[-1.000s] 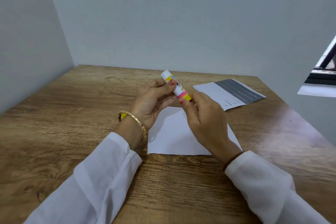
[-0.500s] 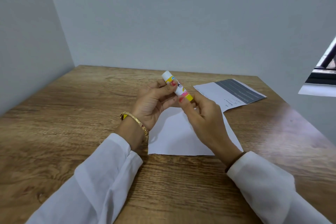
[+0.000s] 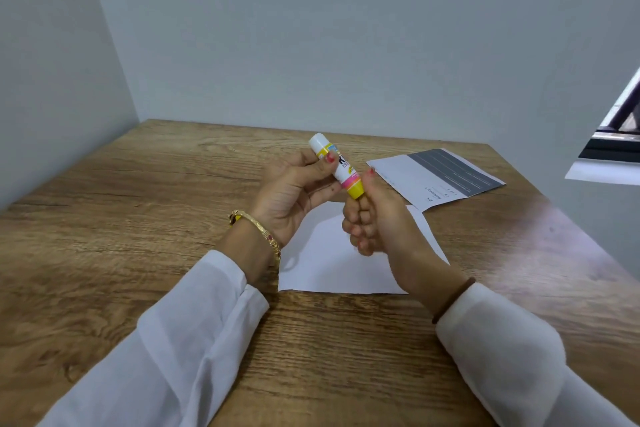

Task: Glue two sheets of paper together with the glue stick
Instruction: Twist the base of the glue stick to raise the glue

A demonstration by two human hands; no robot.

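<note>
Both hands hold the glue stick (image 3: 337,166) in the air above the blank white sheet (image 3: 346,263): the left hand (image 3: 294,198) grips its barrel, and the right hand (image 3: 374,218) pinches the yellow base, probably to twist the glue up. Its long axis slants, white cap up and away, base toward the person. A printed sheet (image 3: 433,177) lies beyond the blank sheet on the table (image 3: 138,218).
</note>
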